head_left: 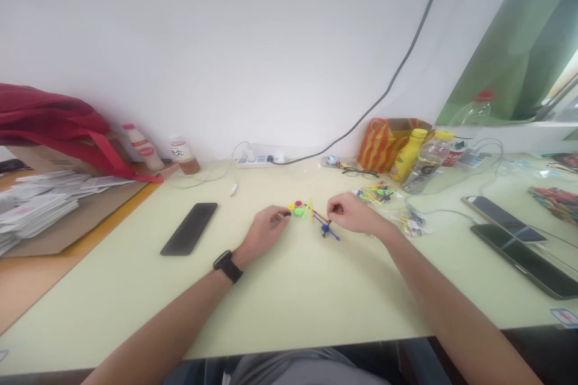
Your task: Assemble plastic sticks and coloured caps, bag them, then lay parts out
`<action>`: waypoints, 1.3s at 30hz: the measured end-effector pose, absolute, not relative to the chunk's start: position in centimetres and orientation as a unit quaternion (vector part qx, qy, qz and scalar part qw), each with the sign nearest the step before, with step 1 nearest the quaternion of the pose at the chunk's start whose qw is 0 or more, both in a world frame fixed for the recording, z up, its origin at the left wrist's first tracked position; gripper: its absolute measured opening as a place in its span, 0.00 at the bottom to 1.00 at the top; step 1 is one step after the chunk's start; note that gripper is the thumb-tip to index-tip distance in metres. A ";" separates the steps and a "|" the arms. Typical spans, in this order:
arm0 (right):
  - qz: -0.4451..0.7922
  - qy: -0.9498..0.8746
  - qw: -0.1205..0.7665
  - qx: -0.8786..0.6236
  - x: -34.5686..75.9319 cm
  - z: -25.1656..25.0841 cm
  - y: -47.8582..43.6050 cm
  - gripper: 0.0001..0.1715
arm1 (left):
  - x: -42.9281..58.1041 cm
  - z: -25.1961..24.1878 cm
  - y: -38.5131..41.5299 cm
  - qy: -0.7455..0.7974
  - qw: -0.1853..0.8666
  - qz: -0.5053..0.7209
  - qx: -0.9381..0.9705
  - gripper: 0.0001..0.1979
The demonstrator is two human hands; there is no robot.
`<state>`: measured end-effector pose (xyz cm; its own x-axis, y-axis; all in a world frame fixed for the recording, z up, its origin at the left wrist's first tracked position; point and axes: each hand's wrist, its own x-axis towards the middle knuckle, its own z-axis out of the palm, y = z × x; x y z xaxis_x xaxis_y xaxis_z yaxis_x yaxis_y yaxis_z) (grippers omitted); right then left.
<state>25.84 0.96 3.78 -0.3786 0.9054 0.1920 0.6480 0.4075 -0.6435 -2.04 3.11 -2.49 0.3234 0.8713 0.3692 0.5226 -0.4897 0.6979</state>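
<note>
My left hand (267, 230), a dark watch on its wrist, has its fingers pinched on a small black piece (288, 213) at the fingertips. To its right lie small plastic discs: a yellow disc (291, 207), a red disc (298, 204) and a green disc (298, 212). Yellow-green sticks (311, 210) lie just beyond them. My right hand (352, 212) is closed in a pinch, its fingertips partly hiding what is in them. Directly below those fingers are a blue round piece (325, 228) with a dark stick by it, a blue arrow-tipped stick (335, 236) and a red stick (320, 215).
A black phone (189, 229) lies to the left; two more phones (526, 258) are at the right. Bags of coloured pieces (378, 194) sit behind my right hand. Bottles (409, 154), a striped paper bag (378, 144) and glasses (360, 172) stand or lie along the wall.
</note>
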 end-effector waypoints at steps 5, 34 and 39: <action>0.247 -0.777 0.296 -0.497 26.6 3.8 1.4 0.10 | -2.1 -2.4 3.1 0.445 0.234 0.367 0.783 0.13; 0.399 -0.694 0.372 -0.469 30.1 6.2 -1.2 0.18 | 0.1 -2.0 -0.3 0.365 0.488 0.359 0.707 0.18; 0.461 -0.654 0.447 -0.400 25.6 2.9 -3.7 0.20 | 0.6 -2.0 -0.9 0.358 0.524 0.343 0.693 0.15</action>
